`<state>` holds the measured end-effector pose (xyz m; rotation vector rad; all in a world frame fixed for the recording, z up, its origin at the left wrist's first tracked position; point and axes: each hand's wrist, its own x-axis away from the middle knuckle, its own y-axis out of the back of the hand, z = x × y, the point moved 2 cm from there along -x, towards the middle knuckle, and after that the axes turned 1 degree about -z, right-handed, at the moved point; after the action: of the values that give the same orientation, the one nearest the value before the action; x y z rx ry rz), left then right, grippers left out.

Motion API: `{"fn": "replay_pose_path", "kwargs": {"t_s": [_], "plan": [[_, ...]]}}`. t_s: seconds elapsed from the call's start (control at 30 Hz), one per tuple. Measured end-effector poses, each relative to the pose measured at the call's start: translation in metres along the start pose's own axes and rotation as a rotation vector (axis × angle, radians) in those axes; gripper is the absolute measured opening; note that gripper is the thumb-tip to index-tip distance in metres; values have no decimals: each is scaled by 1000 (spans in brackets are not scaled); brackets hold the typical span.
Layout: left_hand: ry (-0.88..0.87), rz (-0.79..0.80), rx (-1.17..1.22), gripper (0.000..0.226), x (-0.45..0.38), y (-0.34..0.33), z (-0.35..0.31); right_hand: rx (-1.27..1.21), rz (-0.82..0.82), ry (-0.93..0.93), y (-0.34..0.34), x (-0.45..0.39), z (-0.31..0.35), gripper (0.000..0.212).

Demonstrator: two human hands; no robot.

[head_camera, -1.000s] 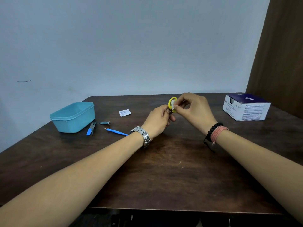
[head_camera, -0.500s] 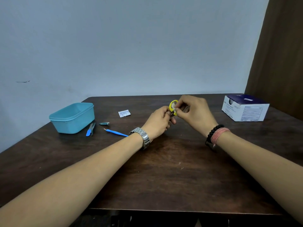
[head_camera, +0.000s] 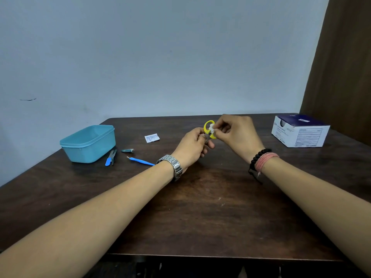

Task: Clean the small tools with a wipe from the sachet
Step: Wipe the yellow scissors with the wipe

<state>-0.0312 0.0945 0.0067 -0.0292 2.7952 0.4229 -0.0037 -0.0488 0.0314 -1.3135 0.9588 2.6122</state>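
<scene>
Small scissors with yellow handles [head_camera: 206, 126] are held up over the middle of the dark table. My left hand [head_camera: 192, 146] grips them from below; the blades are hidden in my fingers. My right hand [head_camera: 236, 133] pinches a small white wipe [head_camera: 211, 128] against the yellow handle loop. An opened white sachet [head_camera: 152, 137] lies flat on the table to the left. Further left lie a nail clipper [head_camera: 127, 150], a blue-handled pointed tool [head_camera: 141, 161] and a blue tweezer-like tool [head_camera: 110, 157].
A turquoise plastic box [head_camera: 88, 143] with its lid on stands at the back left. A white and dark blue carton [head_camera: 300, 131] sits at the back right. A brown curtain [head_camera: 345, 73] hangs on the right. The table's front edge [head_camera: 220, 255] runs below my forearms.
My hands stay together at the scissors, and the right hand with the wipe has shifted slightly along the yellow handle. Nothing on the table has moved.
</scene>
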Motion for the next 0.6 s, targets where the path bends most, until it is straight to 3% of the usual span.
{"fn": "replay_pose_path", "kwargs": {"t_s": [0.23,0.6], "plan": [[1,-11,34,25,-3,2,3,47,78,21,-3,7,-4,10],[9,22,74,30,-7,0,10,-92,-48,-99,4,-1,-10,3]]}}
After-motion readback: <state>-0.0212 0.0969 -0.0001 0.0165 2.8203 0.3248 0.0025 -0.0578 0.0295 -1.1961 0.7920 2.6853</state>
